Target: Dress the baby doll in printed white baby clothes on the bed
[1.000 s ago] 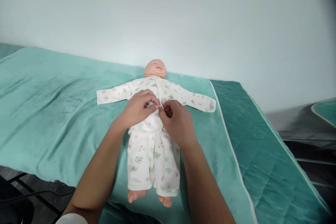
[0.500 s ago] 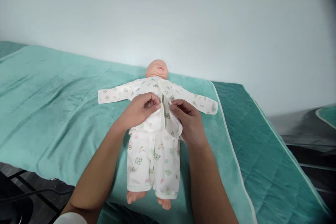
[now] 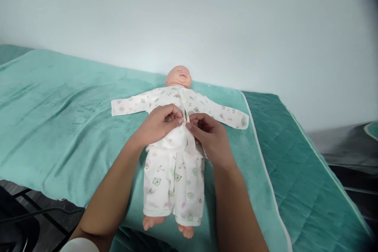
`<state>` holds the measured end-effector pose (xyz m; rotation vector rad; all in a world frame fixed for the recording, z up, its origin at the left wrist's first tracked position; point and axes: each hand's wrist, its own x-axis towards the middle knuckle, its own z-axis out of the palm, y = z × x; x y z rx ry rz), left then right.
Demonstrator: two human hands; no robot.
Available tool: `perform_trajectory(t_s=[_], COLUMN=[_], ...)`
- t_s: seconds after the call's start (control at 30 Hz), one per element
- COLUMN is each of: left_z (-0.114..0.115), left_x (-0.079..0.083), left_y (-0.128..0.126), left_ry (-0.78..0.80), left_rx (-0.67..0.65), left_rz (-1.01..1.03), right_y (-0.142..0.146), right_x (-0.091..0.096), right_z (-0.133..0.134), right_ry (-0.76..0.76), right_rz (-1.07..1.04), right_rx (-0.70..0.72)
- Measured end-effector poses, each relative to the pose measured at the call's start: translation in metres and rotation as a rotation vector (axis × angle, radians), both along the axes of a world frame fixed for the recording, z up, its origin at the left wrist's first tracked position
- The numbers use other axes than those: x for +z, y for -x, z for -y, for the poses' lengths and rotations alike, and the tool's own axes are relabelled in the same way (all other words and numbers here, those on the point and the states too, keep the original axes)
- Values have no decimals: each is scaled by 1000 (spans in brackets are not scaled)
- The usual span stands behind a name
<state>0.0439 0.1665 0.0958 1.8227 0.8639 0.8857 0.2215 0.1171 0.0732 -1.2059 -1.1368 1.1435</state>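
Note:
A baby doll (image 3: 178,76) lies on its back, dressed in a white printed shirt (image 3: 168,96) and matching trousers (image 3: 174,185). My left hand (image 3: 163,124) is closed, thumb and forefinger pinching one front edge of the shirt at the belly. My right hand (image 3: 208,132) pinches the opposite front edge. The fingertips of both hands almost meet at the middle opening, which hangs loose below them. Whether a snap or button sits between the fingers is too small to tell. The doll's sleeves stretch out to both sides and its bare feet stick out of the trousers.
A light green blanket (image 3: 65,126) covers the bed under the doll. To the right lies a darker quilted cover (image 3: 301,165). A pale wall (image 3: 189,15) stands behind. Dark frame parts and a cable (image 3: 44,213) are at the lower left.
My right hand has moved left, bringing its shirt edge against the edge in my left hand. The gap between the two fronts has narrowed. The view has shifted slightly.

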Motion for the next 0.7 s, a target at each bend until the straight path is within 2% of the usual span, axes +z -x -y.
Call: perform_trajectory(t_s=[0.7], left_z=[0], left_x=[-2], left_y=[-1], left_ry=[73], left_rx=[48], left_rz=[37], right_y=[0], right_x=[-1], right_z=[0], right_ry=[-4], right_rz=[49], right_rx=[35])
